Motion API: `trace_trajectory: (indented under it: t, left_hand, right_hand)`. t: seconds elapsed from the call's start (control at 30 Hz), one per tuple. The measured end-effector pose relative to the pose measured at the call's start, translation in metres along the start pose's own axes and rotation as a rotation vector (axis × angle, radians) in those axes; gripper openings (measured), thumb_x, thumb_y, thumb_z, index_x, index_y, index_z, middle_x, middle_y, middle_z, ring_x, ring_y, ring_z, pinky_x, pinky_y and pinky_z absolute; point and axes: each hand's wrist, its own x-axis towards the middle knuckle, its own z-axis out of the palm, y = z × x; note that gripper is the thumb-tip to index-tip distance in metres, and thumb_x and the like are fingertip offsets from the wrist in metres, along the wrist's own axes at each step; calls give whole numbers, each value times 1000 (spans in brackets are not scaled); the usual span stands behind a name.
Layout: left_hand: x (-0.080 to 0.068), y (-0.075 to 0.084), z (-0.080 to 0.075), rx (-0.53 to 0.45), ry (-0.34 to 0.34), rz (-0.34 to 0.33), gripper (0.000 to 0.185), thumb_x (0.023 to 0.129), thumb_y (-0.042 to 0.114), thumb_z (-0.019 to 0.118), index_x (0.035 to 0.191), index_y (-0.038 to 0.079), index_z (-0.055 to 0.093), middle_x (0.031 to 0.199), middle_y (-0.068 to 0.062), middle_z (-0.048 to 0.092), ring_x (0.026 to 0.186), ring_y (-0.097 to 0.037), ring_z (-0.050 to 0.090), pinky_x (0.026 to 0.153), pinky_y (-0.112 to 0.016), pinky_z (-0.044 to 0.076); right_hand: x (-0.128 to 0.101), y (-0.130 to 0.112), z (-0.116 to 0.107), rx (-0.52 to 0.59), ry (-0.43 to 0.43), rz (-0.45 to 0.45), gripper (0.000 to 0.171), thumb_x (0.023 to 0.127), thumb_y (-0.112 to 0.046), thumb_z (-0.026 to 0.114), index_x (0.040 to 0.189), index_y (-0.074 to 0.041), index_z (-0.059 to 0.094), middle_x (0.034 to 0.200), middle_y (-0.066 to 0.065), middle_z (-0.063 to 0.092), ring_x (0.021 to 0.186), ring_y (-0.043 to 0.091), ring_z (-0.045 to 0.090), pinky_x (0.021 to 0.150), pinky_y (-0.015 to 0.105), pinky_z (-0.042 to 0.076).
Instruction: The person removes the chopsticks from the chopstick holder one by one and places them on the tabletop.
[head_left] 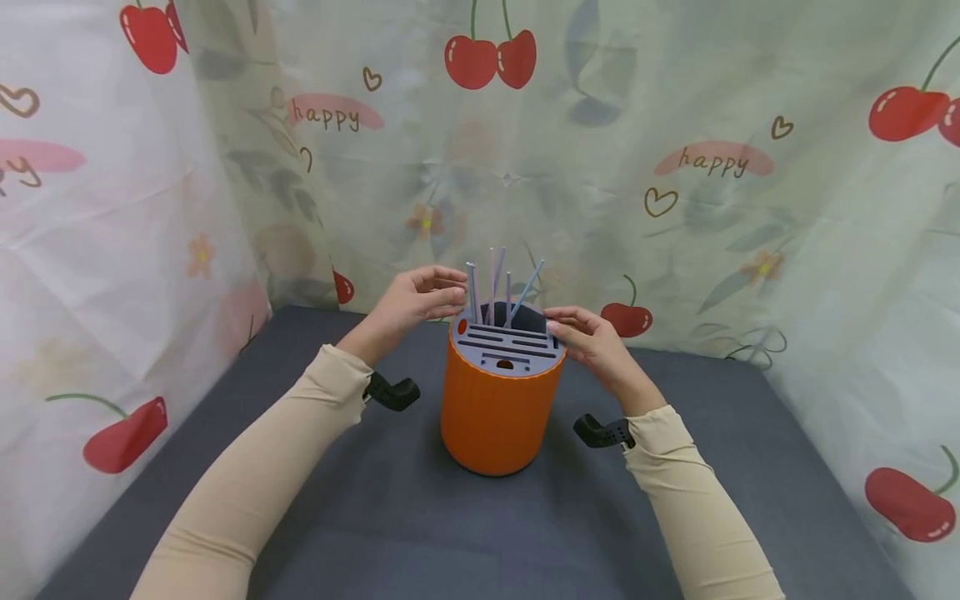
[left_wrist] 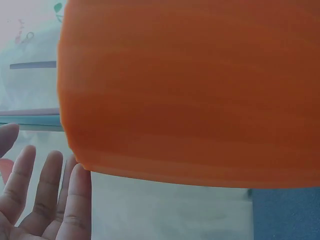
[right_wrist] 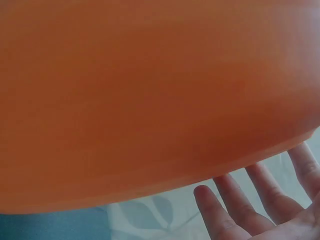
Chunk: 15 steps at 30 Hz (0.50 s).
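Head view, read left to right. Cherry-print curtain [head_left: 112, 250] hangs along the left edge and runs across the back. Dark grey tabletop [head_left: 337, 517] spreads below it. Left forearm in a beige sleeve [head_left: 262, 467] comes in from the lower left, with a black wrist mount [head_left: 392, 392] just past the cuff.

Left hand [head_left: 416, 302] is up at the top left edge of the orange holder [head_left: 498, 408], fingers loosely extended toward the straws; whether they touch the rim or a straw cannot be told. Left wrist view shows the fingers [left_wrist: 50, 190] straight and spread, palm open, gripping nothing, just beside the holder's ribbed orange wall [left_wrist: 190, 90].

Orange holder stands upright at the middle of the table, between the two hands. Its grey slotted lid [head_left: 506, 346] faces up. Several thin pale straws [head_left: 495, 287] rise from the open compartment at the back of the lid, leaning at slightly different angles.

Right hand [head_left: 592, 337] sits at the holder's top right edge, fingertips on or at the lid's rim, fingers straight. Right wrist view confirms an open palm with fingers [right_wrist: 240, 205] apart, close to the orange wall [right_wrist: 150, 100], nothing held. Second black mount [head_left: 600, 432] sits beside the right cuff.
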Motion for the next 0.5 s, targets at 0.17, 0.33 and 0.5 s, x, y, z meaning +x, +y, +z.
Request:
trace_trajectory:
  t: [0.17,0.33,0.5]
  left_hand:
    - [-1,0,2,16,5,-11,35,93,16,67,125,5,59,117,-11,62,105,-22,65,98,-39,52]
    - [-1,-1,3,30,-5,-9,35,93,16,67,125,5,58,118,-10,62,107,-24,64,99,-41,51]
    - [0,-1,4,51,-7,-3,35,93,16,66,125,5,59,119,-12,62,108,-25,64,98,-39,53]
  right_hand:
    - [-1,3,4,69,13,15,35,96,-20,63,128,-9,56,115,-1,58,103,11,60,89,22,54]
    - [-2,3,8,97,39,34,32,95,-19,63,126,-12,58,111,-1,58,100,12,59,86,24,56]
    - [-3,3,9,111,47,34,33,95,-19,63,127,-12,57,110,-1,57,100,13,58,85,24,56]
